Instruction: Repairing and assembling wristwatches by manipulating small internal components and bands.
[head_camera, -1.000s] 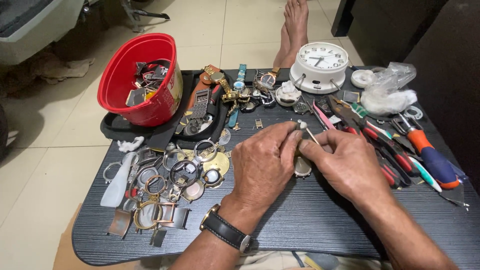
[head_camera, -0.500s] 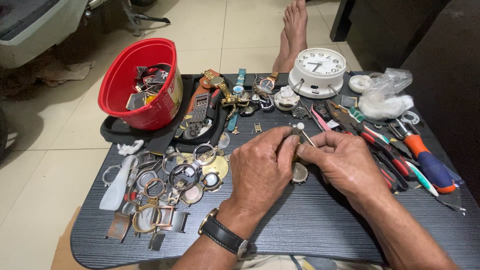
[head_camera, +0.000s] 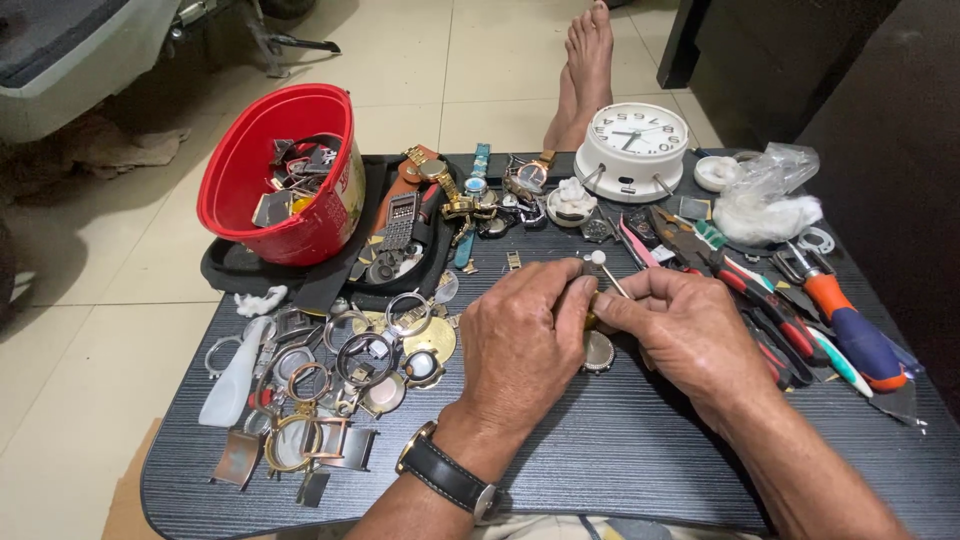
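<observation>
My left hand (head_camera: 525, 340), with a black-strapped wristwatch (head_camera: 448, 472) on the wrist, rests on the dark table (head_camera: 620, 450) and pinches a small round watch case (head_camera: 598, 352) from the left. My right hand (head_camera: 685, 325) meets it from the right and holds a thin tool with a white ball tip (head_camera: 606, 271) that points up and away over the case. The fingertips of both hands touch above the case, and most of it is hidden beneath them.
A red bucket (head_camera: 285, 175) of parts stands on a black tray at the back left. Loose watch rings and cases (head_camera: 340, 370) lie left. A white alarm clock (head_camera: 635, 140), watches, pliers and screwdrivers (head_camera: 830, 320) crowd the back and right. Bare feet (head_camera: 585, 60) rest beyond the table.
Both hands have stayed together over the watch case with only small finger shifts. The view has tilted slightly, so the table sits a little higher in frame.
</observation>
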